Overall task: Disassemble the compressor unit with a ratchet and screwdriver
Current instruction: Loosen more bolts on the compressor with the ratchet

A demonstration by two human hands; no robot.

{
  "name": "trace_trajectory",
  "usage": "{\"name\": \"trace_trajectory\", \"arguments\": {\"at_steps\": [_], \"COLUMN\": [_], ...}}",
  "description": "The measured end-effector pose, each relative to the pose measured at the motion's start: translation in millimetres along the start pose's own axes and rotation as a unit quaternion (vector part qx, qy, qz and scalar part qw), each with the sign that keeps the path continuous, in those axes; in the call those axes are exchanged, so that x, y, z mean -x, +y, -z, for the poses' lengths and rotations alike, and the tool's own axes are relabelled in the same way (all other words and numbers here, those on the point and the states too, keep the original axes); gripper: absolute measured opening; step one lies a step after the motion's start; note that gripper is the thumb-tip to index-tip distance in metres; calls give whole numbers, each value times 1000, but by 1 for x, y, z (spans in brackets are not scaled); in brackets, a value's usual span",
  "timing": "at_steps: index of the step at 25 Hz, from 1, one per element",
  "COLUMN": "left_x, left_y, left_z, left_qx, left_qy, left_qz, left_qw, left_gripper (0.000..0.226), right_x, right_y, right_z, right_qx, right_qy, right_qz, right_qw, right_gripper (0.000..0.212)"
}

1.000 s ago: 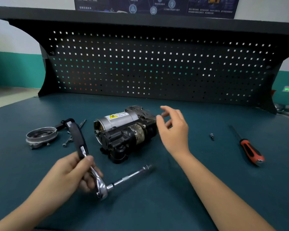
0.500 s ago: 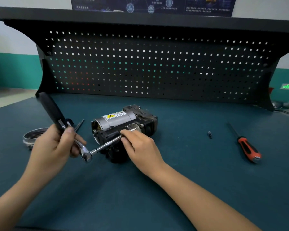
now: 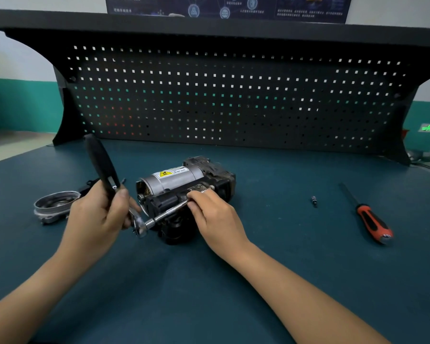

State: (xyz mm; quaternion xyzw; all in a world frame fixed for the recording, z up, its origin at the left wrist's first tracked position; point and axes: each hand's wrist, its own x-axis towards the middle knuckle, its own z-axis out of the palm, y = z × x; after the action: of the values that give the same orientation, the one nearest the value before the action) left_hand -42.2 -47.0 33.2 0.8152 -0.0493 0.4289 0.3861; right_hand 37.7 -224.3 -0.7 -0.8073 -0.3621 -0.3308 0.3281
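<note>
The compressor unit (image 3: 184, 184), a silver cylinder with a yellow warning label on a black body, lies on the blue-green bench. My left hand (image 3: 97, 214) grips the black-handled ratchet (image 3: 101, 165), whose handle points up and away. From the ratchet head a chrome extension bar (image 3: 165, 214) runs right and up to the compressor's side. My right hand (image 3: 211, 214) pinches the far end of that bar against the unit; the socket tip is hidden under my fingers.
A removed metal ring cover (image 3: 54, 202) and loose bolts lie left of the compressor. A small bit (image 3: 314, 201) and a red-and-black screwdriver (image 3: 369, 218) lie to the right. A black pegboard (image 3: 233, 100) stands behind the bench.
A second ago my right hand hovered open and the ratchet hung low. The ratchet rose to the compressor and my right hand came down onto the extension bar. Little has changed in the last half second.
</note>
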Motion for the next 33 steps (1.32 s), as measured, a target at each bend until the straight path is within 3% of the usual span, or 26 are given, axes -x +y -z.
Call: {"name": "trace_trajectory", "arguments": {"at_steps": [4, 6, 10, 14, 18, 21, 24, 25, 27, 29, 30, 31, 33], "left_x": [-4, -7, -10, -19, -15, -13, -9, -5, -1, 1, 4, 6, 7], "left_y": [7, 5, 2, -8, -22, -25, -19, -15, -3, 3, 2, 2, 4], "left_z": [-2, -8, -19, -29, -25, 0, 17, 20, 23, 27, 26, 25, 21], "left_qx": [-110, -138, -48, 69, 101, 143, 154, 134, -10, -188, -232, -229, -164], "left_qy": [-57, -37, 58, 60, -1, -123, -192, -191, -172, -170, -170, -169, -123], "left_qz": [-119, -144, -3, 195, 261, 285, 230, 177, -36, -274, -328, -317, -197], "left_qw": [985, 979, 997, 976, 960, 940, 941, 956, 984, 927, 900, 905, 959], "left_gripper": [51, 48, 53, 50, 48, 23, 2, 7, 7, 8, 14, 18, 17], "right_x": [0, -1, -6, -9, -10, -11, -12, -11, -12, -14, -14, -14, -13], "right_y": [-2, -1, 7, 13, 17, 18, 19, 20, 19, 19, 19, 19, 19], "right_z": [2, 2, 2, 1, 3, 5, 5, 5, 6, 5, 4, 3, 2], "right_qx": [25, 55, 107, 113, 146, 145, 144, 148, 164, 175, 175, 174, 171], "right_qy": [26, 63, 129, 136, 118, 118, 126, 127, 128, 133, 138, 143, 148], "right_qz": [7, 26, 95, 156, 186, 196, 200, 202, 200, 192, 190, 190, 190], "right_qw": [999, 996, 981, 972, 964, 963, 961, 960, 957, 956, 956, 956, 955], "right_gripper": [17, 11, 10, 15, 21, 18, 16, 16, 17, 18, 17, 16, 16]}}
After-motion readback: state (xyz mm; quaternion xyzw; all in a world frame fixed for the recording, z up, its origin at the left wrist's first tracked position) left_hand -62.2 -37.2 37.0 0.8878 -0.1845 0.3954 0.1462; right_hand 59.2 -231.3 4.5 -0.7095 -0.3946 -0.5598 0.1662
